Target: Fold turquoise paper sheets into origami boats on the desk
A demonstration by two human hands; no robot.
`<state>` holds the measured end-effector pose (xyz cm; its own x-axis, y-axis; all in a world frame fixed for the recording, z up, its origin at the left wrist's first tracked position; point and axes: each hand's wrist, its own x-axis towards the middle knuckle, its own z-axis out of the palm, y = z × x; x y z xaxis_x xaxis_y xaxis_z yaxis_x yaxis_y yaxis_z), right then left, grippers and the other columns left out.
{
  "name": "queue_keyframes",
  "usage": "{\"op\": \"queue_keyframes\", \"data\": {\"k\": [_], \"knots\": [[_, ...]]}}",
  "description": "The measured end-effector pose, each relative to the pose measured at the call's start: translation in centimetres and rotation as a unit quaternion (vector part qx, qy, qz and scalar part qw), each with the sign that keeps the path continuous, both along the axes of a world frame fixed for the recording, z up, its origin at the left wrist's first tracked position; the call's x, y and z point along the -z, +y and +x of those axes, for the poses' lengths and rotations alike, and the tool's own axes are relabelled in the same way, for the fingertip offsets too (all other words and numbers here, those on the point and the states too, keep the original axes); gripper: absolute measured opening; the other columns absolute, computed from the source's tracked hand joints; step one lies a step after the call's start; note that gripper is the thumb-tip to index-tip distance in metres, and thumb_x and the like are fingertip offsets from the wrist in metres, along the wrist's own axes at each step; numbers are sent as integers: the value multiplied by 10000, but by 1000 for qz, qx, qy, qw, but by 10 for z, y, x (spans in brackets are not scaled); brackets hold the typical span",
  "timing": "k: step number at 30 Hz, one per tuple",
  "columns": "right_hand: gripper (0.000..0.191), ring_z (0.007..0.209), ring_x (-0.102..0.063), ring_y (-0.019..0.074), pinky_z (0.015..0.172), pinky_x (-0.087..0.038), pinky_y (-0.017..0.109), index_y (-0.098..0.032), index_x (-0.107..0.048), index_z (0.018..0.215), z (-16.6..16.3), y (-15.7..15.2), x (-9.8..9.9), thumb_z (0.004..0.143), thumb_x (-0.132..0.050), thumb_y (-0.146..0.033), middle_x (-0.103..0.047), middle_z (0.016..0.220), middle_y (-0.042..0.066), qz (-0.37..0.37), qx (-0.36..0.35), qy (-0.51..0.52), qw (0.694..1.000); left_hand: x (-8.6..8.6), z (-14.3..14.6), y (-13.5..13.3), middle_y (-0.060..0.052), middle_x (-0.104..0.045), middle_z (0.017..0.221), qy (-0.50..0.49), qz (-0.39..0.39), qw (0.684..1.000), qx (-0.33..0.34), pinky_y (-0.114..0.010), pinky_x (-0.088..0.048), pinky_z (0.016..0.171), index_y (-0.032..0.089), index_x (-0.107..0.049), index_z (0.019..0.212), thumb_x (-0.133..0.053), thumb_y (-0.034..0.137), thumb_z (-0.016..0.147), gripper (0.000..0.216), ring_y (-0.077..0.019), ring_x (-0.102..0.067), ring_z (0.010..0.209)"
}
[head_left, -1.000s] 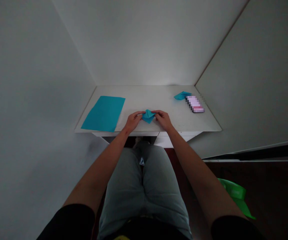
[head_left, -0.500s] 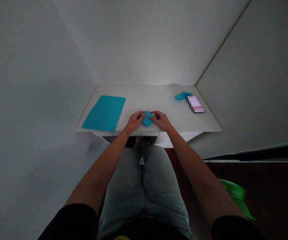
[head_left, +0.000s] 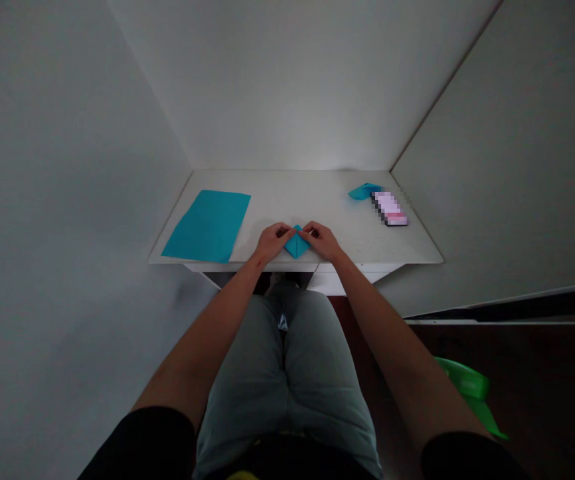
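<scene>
A small folded piece of blue paper [head_left: 296, 247] lies diamond-shaped near the front edge of the white table, with a crease down its middle. My left hand [head_left: 274, 241] pinches its upper left side, the thumb resting on the paper near the crease. From the other side, my right hand [head_left: 320, 240] pinches the upper right side, its thumb close to the left one. The fingertips behind the paper are partly hidden.
On the left of the white table [head_left: 297, 190] lies a flat blue sheet [head_left: 210, 225]. At the back right, a folded blue paper piece [head_left: 363, 192] touches a phone [head_left: 390, 209] with a blurred screen. A green plastic object [head_left: 467, 383] stands on the floor at lower right.
Both thumbs have moved inward and up, close together near the top of the folded paper. The paper has shifted slightly right and toward me.
</scene>
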<state>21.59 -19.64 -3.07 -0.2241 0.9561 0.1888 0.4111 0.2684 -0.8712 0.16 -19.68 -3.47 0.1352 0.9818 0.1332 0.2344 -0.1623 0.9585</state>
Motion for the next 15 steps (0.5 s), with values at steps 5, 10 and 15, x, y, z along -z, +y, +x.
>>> {"op": "queue_keyframes", "data": {"k": [5,10,15], "knots": [[572,724,-596,176,674,-480,310,-246,-668,856,-1,0,-2,882,-675,-818,-707,830,11,-5,12,40,999,-7,3,0,-54,-807,939,-23,-8,999,-21,-311,-574,748,192,-779,892,-835,492,891,306,-199,-719,827],[575,685,-526,154,645,-444,303,-240,-673,831,-1,2,0,849,-739,-811,-664,787,-7,4,13,84,996,-8,6,-1,-48,-809,914,-48,-13,998,-36,-321,-584,785,198,-784,879,-857,622,829,434,-204,-727,837],[545,658,-483,147,624,-404,301,-243,-665,812,-1,5,1,835,-777,-776,-619,740,-23,-1,24,121,992,-5,8,1,-42,-799,877,-89,-5,995,-46,-317,-574,767,201,-771,844,-870,631,810,442,-196,-707,811]]}}
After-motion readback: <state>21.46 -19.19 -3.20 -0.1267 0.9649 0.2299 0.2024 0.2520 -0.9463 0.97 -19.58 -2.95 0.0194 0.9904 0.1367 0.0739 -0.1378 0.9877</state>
